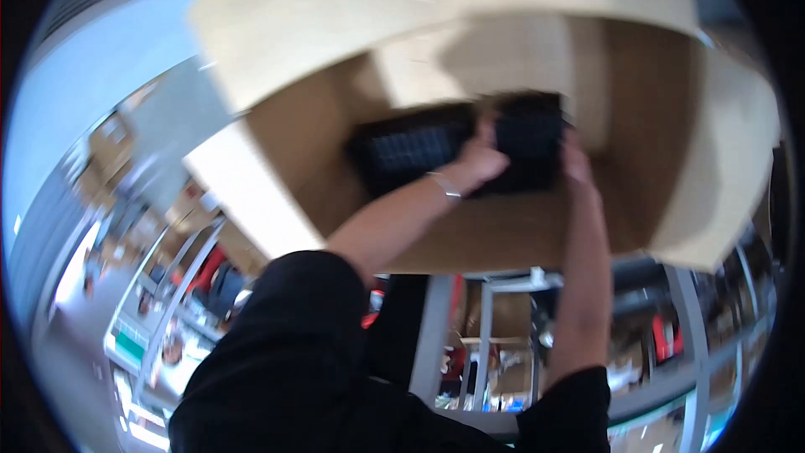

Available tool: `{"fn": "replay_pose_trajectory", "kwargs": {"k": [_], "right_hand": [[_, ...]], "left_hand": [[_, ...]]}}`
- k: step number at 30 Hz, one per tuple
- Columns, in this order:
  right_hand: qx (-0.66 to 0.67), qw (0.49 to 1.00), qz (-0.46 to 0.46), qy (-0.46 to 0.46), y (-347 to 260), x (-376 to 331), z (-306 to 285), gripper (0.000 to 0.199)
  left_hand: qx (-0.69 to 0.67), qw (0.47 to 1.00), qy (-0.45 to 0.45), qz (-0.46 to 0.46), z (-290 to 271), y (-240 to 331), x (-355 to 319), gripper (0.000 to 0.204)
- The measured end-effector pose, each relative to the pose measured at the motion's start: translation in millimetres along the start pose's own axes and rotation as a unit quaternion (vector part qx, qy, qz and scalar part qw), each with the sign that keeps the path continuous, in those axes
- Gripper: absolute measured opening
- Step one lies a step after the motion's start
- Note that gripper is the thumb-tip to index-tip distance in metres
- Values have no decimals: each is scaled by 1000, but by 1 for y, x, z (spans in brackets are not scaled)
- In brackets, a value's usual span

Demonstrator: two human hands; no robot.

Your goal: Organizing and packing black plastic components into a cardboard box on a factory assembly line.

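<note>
A large open cardboard box [470, 231] stands in front of me, and both my arms reach down into it. Between my hands is a dark, block-shaped item [530, 130], blurred, its exact kind not clear. My left hand [484, 155], with a pale band at the wrist, grips its left side. My right hand [576, 159] is closed against its right side, with the fingertips partly hidden. Left of my left hand, a second black item [411, 147] with a paler ribbed or gridded face lies in the box, touching or close beside the first.
Wide box flaps [285, 42] spread outward at the far side, and another flap [721, 176] opens to the right. Grey metal frames [688, 327] with shelves and goods lie below the box. Stacked cartons [113, 147] and people [172, 352] appear at the left.
</note>
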State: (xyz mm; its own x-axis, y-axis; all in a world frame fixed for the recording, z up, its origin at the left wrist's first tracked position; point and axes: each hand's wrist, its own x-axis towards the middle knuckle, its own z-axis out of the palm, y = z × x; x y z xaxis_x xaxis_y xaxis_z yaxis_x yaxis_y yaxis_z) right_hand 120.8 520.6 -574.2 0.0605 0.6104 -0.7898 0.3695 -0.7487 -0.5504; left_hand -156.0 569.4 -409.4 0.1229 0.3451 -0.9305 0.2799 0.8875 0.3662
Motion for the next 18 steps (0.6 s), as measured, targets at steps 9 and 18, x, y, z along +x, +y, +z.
{"fn": "replay_pose_trajectory", "kwargs": {"k": [9,18], "right_hand": [[236,942,224,-80,-114,-54,22,54],[-247,966,-42,72,-181,-87,5,38]], "left_hand": [[-130,986,105,23,6,-17,16,57],[-289,954,8,79,-15,-3,-14,62]]}}
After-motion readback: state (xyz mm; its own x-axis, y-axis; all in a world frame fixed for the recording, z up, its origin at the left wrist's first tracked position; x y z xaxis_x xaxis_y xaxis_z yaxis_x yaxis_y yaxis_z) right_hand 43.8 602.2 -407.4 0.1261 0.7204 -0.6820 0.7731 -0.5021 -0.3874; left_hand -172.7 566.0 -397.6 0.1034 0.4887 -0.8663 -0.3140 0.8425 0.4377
